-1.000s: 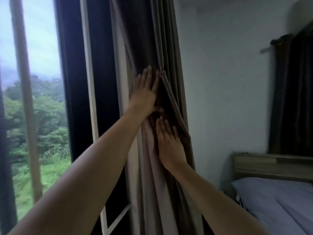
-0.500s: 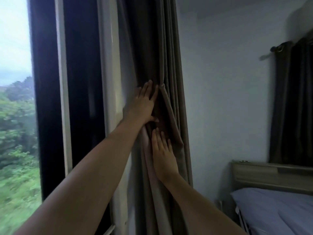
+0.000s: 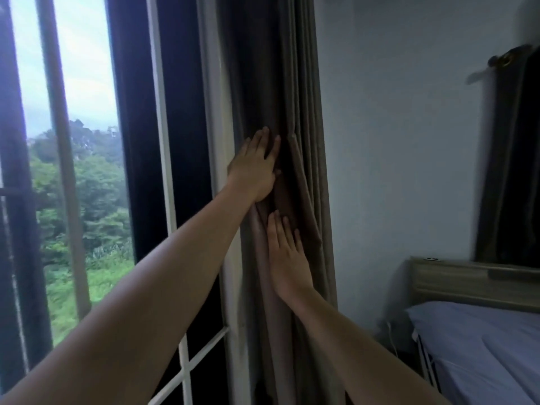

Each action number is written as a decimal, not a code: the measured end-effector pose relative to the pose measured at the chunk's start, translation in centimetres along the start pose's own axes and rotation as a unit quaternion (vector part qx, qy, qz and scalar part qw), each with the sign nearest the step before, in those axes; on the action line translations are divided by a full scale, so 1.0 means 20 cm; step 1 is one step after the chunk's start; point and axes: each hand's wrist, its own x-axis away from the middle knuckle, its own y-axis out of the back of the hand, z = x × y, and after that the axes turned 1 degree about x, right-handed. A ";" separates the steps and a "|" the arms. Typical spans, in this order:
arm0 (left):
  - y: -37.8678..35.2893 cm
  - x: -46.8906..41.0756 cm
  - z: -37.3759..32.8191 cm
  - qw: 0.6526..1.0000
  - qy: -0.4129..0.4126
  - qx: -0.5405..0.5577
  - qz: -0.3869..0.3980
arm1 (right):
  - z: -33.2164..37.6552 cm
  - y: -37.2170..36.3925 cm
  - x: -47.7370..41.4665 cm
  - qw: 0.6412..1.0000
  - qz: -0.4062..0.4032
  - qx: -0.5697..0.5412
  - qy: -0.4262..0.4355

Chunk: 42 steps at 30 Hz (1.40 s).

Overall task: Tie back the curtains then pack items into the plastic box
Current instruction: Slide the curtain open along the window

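I see the bunched curtain [image 3: 301,71] hanging down the middle of my view, from 12 o'clock to 6 o'clock, gathered into tight folds. My left hand [image 3: 253,168] lies flat on it just above centre, toward 11 o'clock. Its fingers are straight and together, pressing the left edge of the folds beside the white window frame [image 3: 211,83]. My right hand [image 3: 289,258] sits below it, toward 6 o'clock, also flat, with straight fingers pointing up the fabric. The two hands are close but not touching, and neither one grips the cloth. One fold edge stands out just right of my left fingertips. At 9 o'clock the window [image 3: 87,185] shows trees and sky. At 3 o'clock a plain wall [image 3: 394,141] leaves open room beside the curtain's right edge. A bed [image 3: 482,355] with a wooden headboard [image 3: 444,283] fills 4 o'clock. A second dark curtain [image 3: 514,171] hangs at the far right edge, above the headboard.
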 end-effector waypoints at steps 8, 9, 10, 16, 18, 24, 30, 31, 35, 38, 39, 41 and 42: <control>0.27 0.23 0.02 0.999 -0.027 0.034 -0.015 | 0.12 0.25 0.22 0.996 0.074 -0.052 0.023; 0.31 0.27 0.03 0.998 -0.026 0.049 -0.024 | 0.14 0.28 0.26 0.993 0.084 -0.069 0.034; 0.34 0.31 0.04 0.997 -0.025 0.067 -0.035 | 0.16 0.31 0.29 0.991 0.086 -0.095 0.041; 0.49 0.60 0.05 0.987 -0.015 0.124 -0.104 | 0.33 0.56 0.56 0.976 -0.092 -0.185 0.065; 0.56 0.68 0.03 0.984 -0.004 0.140 -0.108 | 0.39 0.65 0.63 0.961 -0.183 -0.200 0.059; 0.74 0.82 -0.07 0.964 0.049 0.210 -0.155 | 0.43 0.91 0.73 0.932 -0.290 -0.218 0.016; 0.81 0.85 -0.19 0.964 0.094 0.215 -0.127 | 0.39 1.01 0.77 0.929 -0.280 -0.236 -0.057; 0.79 0.86 -0.20 0.965 0.104 0.214 -0.110 | 0.39 1.02 0.78 0.931 -0.271 -0.235 -0.061; 0.68 0.97 -0.18 0.958 0.131 0.248 -0.060 | 0.39 1.00 0.79 0.945 -0.237 -0.217 -0.054; 0.60 1.05 -0.15 0.948 0.155 0.272 -0.054 | 0.37 0.96 0.75 0.950 -0.216 -0.217 -0.057; 0.58 1.08 -0.13 0.946 0.160 0.278 -0.053 | 0.38 0.95 0.72 0.951 -0.207 -0.222 -0.062; 0.53 1.13 -0.10 0.943 0.165 0.283 -0.058 | 0.39 0.91 0.66 0.952 -0.190 -0.230 -0.065; 0.51 1.15 -0.09 0.943 0.166 0.283 -0.064 | 0.39 0.89 0.62 0.953 -0.181 -0.232 -0.065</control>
